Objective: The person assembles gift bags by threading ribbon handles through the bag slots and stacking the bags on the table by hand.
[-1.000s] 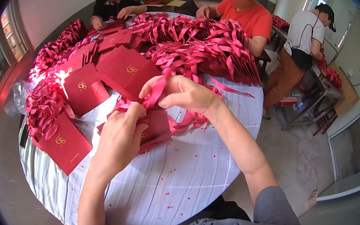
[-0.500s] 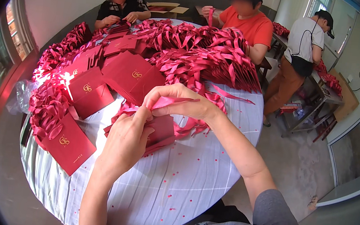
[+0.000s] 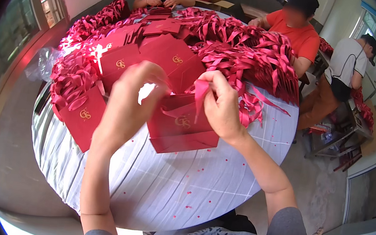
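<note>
A dark red gift bag (image 3: 186,123) with a gold emblem lies in front of me, its folded bottom edge toward me. Over its upper right part, my right hand (image 3: 221,106) pinches a pinkish-red ribbon (image 3: 200,95), whose end hangs down across the bag. My left hand (image 3: 136,95) is raised at the bag's upper left side. Its fingers are smeared by motion, so their hold cannot be made out. Just beyond both hands lies a stack of flat red bags (image 3: 171,62) with the same emblem.
Ribboned bags (image 3: 250,59) are heaped across the round table's far side. More ribbons (image 3: 74,79) and a flat bag (image 3: 83,117) lie at left. Red dots speckle the white tablecloth (image 3: 161,186). Two people sit across the table; another person (image 3: 347,61) stands at a side bench.
My hands have come apart; before, they were together at the ribbon. The bag now shows its emblem between them. The whole view has shifted, with the table lying higher and farther right.
</note>
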{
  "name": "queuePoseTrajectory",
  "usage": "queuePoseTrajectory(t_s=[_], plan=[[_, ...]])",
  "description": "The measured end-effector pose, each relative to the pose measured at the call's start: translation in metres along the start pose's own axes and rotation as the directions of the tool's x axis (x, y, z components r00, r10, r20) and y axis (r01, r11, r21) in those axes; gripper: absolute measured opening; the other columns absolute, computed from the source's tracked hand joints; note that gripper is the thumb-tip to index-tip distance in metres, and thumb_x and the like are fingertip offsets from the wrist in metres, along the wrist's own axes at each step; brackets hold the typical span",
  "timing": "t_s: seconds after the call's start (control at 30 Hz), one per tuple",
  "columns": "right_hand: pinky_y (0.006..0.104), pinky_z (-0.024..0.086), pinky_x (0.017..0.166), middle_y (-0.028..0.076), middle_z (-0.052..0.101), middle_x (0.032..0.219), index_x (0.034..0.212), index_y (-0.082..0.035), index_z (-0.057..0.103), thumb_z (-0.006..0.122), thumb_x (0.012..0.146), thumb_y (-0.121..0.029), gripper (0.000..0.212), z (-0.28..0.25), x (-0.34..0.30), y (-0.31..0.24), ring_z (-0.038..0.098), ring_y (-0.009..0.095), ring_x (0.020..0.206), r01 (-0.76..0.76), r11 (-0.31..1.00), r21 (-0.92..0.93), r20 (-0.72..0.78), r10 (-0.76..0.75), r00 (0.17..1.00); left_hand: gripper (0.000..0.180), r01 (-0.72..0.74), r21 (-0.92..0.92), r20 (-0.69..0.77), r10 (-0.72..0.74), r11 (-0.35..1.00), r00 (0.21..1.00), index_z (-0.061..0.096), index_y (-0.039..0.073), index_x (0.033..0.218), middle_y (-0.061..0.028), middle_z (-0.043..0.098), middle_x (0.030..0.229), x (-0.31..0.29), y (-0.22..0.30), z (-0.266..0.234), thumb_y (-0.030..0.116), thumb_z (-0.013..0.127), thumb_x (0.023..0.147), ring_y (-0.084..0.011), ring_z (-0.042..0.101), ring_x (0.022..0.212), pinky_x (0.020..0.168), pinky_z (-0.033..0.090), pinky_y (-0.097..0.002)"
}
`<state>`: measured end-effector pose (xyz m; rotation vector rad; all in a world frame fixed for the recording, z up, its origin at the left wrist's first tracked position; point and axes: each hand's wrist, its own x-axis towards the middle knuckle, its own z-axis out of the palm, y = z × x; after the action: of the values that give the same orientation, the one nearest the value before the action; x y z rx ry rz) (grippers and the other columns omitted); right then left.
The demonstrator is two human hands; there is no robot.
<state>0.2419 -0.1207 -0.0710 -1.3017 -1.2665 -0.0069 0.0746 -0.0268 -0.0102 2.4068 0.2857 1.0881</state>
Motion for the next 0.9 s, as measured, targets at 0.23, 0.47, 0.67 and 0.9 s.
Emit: queuePoseTrajectory(t_s=[0.23,0.47,0.67,0.9], plan=[[0.0229,0.046,0.067,0.007,0.061,0.079,0.096,0.002,0.051,0.051,0.089,0.003,0.007,-0.004,-0.008,-0.005,0.059,0.008,0.075,-0.028,0.999,-0.046,0.047,0.03,0.998,0.06,0.479,0.16,0.273,-0.505,0.863,0.818,0.061,-0.006,0.079,-0.022,0.057,0.066,-0.035,-0.037,-0.008,0.049,0.043,0.094,-0.0277,0.053,0.055,0.054,0.042,-0.0408],[0.0232,0.045,0.06,0.009,0.06,0.072,0.095,0.003,0.051,0.053,0.089,0.002,0.007,0.004,-0.018,-0.004,0.058,0.009,0.068,-0.008,0.997,-0.076,0.147,0.019,0.989,0.035,0.692,-0.482,0.468,-0.51,0.537,0.721,0.067,-0.003,0.1,-0.0021,0.067,0.086,-0.047,-0.038,0.007,0.03,0.059,0.091,-0.0056,0.057,0.079,0.074,0.045,-0.0214],[0.031,0.045,0.054,0.014,0.059,0.069,0.094,0.002,0.05,0.054,0.086,0.004,0.009,0.018,-0.027,0.001,0.06,0.021,0.065,0.034,0.997,-0.063,0.181,-0.022,0.983,0.021,0.611,-0.214,0.319,-0.537,0.762,0.781,0.068,-0.004,0.085,-0.0066,0.067,0.07,-0.049,-0.041,0.011,0.017,0.064,0.085,-0.008,0.058,0.063,0.059,0.047,-0.026],[0.0252,0.04,0.052,0.008,0.051,0.064,0.096,0.001,0.05,0.052,0.085,0.008,0.013,0.04,-0.05,-0.005,0.05,0.01,0.056,0.059,0.996,-0.065,0.194,-0.045,0.98,0.017,0.447,0.304,0.111,-0.498,0.841,0.86,0.059,-0.008,0.072,-0.0282,0.058,0.073,-0.064,-0.049,0.022,0.007,0.055,0.078,-0.0436,0.058,0.071,0.068,0.046,-0.0468]])
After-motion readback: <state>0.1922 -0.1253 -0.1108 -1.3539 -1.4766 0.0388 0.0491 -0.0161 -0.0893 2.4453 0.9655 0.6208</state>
